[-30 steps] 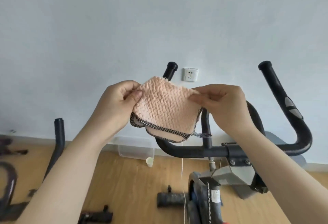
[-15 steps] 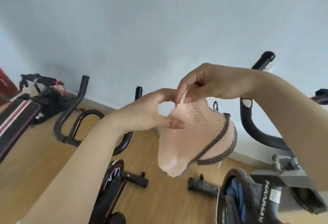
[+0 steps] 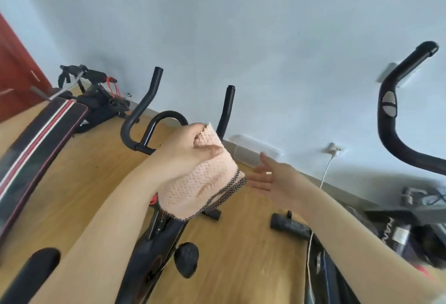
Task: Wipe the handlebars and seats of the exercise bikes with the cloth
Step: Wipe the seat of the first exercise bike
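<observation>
My left hand (image 3: 183, 151) holds a folded pink cloth (image 3: 200, 183) with a dark woven edge, thumb pressed on its top. The cloth hangs in the air over the frame of a black exercise bike (image 3: 154, 243), in front of its handlebars (image 3: 144, 115). My right hand (image 3: 270, 176) is open with fingers spread, just right of the cloth and apart from it. A second bike stands at the right, with its curved black handlebar (image 3: 391, 120) carrying a silver sensor pad. No seat is plainly in view.
A dark padded bench with red and white stripes (image 3: 36, 144) lies at the left, with black gym gear (image 3: 96, 101) behind it. A red door (image 3: 14, 79) is far left. A white cable (image 3: 325, 171) runs from a wall socket (image 3: 334, 148). The floor is wood.
My right hand has let go of the cloth and opened beside it. The left hand alone keeps the cloth, lower now. The view has swung left and down toward the left bike.
</observation>
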